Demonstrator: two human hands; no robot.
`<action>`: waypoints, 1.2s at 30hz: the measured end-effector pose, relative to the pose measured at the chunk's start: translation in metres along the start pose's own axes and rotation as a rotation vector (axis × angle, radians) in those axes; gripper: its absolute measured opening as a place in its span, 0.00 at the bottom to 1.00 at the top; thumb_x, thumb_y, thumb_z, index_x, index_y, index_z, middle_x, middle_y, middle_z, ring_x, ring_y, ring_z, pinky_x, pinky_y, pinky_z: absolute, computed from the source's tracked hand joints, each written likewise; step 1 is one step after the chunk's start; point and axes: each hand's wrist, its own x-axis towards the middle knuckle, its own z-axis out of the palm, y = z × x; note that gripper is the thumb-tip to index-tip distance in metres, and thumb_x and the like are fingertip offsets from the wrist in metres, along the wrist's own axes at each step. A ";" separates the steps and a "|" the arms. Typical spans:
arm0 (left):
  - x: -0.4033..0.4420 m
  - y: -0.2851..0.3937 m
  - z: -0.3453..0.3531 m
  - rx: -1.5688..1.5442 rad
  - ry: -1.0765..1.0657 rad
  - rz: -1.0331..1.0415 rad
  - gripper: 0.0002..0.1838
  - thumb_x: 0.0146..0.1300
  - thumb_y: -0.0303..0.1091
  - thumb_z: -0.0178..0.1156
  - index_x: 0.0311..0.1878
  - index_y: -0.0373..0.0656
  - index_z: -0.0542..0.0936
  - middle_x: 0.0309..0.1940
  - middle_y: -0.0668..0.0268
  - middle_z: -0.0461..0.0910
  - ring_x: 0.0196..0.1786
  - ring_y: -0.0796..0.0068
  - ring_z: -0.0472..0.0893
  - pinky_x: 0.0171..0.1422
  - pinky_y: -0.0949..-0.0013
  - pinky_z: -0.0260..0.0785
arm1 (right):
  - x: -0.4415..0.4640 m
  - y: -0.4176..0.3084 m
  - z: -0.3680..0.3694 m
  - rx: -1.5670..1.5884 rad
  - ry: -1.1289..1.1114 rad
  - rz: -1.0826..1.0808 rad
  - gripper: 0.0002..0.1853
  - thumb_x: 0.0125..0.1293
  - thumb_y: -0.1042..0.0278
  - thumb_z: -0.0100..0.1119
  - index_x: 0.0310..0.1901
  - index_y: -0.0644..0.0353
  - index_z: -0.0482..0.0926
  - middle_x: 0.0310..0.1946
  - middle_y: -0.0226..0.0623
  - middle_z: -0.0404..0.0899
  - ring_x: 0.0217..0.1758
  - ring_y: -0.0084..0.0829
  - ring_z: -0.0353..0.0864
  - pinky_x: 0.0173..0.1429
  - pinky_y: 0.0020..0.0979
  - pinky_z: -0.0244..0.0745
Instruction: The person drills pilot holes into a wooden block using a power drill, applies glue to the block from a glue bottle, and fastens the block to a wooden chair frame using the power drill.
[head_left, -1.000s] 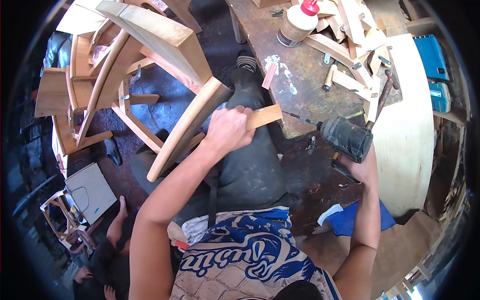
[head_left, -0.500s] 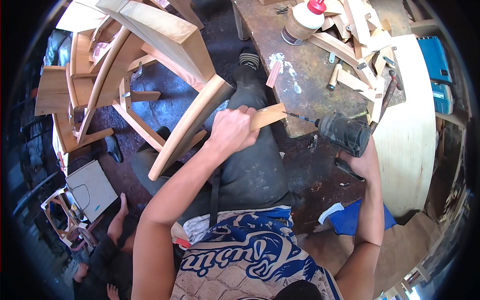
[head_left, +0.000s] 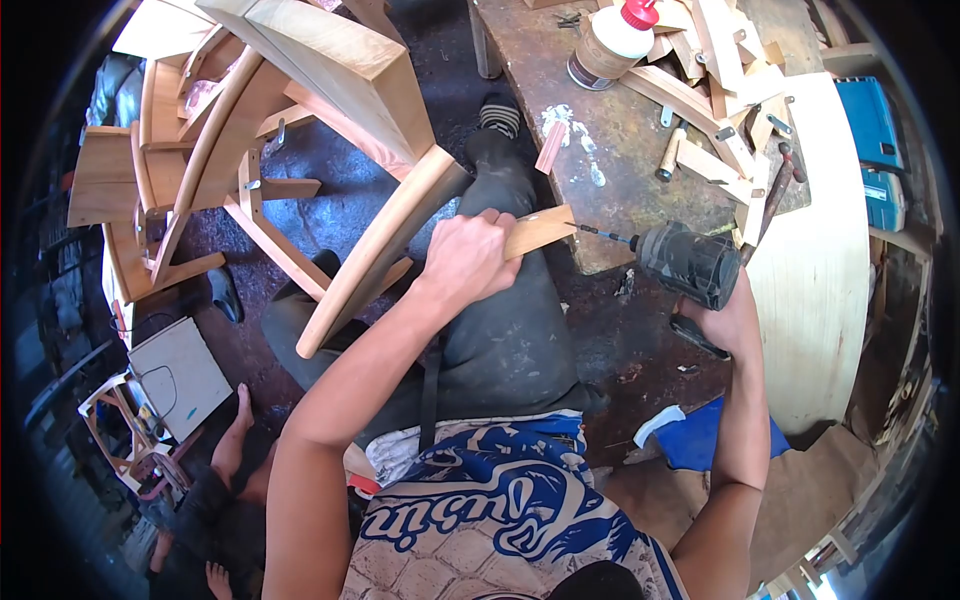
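Note:
My left hand [head_left: 468,258] is closed around a short flat wooden piece [head_left: 540,231], whose free end points right, toward the table corner. In my right hand [head_left: 722,318] is a dark cordless drill [head_left: 690,266], gripped by its handle. Its long thin drill bit [head_left: 603,236] points left, and the tip is at or very close to the end of the wooden piece; I cannot tell whether it has entered the wood. Beside my left hand, a curved wooden furniture frame [head_left: 375,255] leans over my legs.
A worn work table [head_left: 620,205] carries a glue bottle [head_left: 612,45], a hammer [head_left: 770,200] and several wooden offcuts [head_left: 715,160]. Wooden chair parts [head_left: 215,130] stand at the left. A pale board [head_left: 815,280] and a blue case [head_left: 868,120] are at the right. Another person's leg [head_left: 232,430] shows lower left.
Almost nothing differs. The view has shifted very slightly; my left hand with the wooden piece and my right hand with the drill keep nearly the same positions.

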 end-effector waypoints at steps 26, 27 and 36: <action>0.002 -0.001 0.002 -0.047 0.007 0.018 0.19 0.48 0.42 0.71 0.37 0.39 0.81 0.30 0.57 0.81 0.29 0.53 0.85 0.35 0.54 0.79 | 0.033 -0.050 -0.020 -0.516 -0.200 -0.081 0.09 0.46 0.76 0.64 0.33 0.63 0.81 0.32 0.51 0.84 0.42 0.57 0.82 0.47 0.47 0.79; 0.002 -0.001 0.003 -0.048 0.015 0.022 0.19 0.48 0.42 0.72 0.37 0.38 0.81 0.30 0.57 0.81 0.29 0.53 0.85 0.35 0.54 0.79 | 0.033 -0.046 -0.021 -0.515 -0.225 -0.086 0.10 0.46 0.78 0.62 0.34 0.63 0.81 0.32 0.51 0.83 0.41 0.57 0.81 0.48 0.46 0.78; 0.002 -0.002 0.001 -0.059 0.085 0.066 0.15 0.46 0.35 0.70 0.33 0.35 0.81 0.28 0.56 0.82 0.25 0.57 0.85 0.33 0.59 0.80 | 0.041 -0.056 -0.021 -0.546 -0.254 -0.064 0.09 0.44 0.78 0.64 0.31 0.64 0.79 0.29 0.51 0.82 0.39 0.58 0.81 0.45 0.47 0.78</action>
